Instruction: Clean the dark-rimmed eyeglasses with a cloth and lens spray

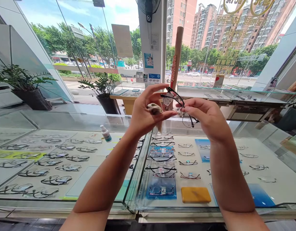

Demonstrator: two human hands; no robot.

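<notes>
Held up above the glass display counter [138, 179] is a pair of black-framed eyeglasses [178, 96] with a small white tag near one lens. My right hand [207, 117] pinches the eyeglasses between thumb and fingers, around the middle of the frame. My left hand [142, 110] curls round a crumpled pale cloth [154, 108] with dark marks, tucked against the palm. Its index fingertip is at the upper edge of the eyeglasses, and its thumb points toward the lower lens. Whether these fingertips press on the frame I cannot tell.
A small white spray bottle [106, 133] stands on the counter, left of my forearms. Rows of eyeglasses [56, 179] lie under the glass, with a yellow case [196, 194] at the front. Beyond are potted plants [103, 88], a wooden post [176, 57] and large windows.
</notes>
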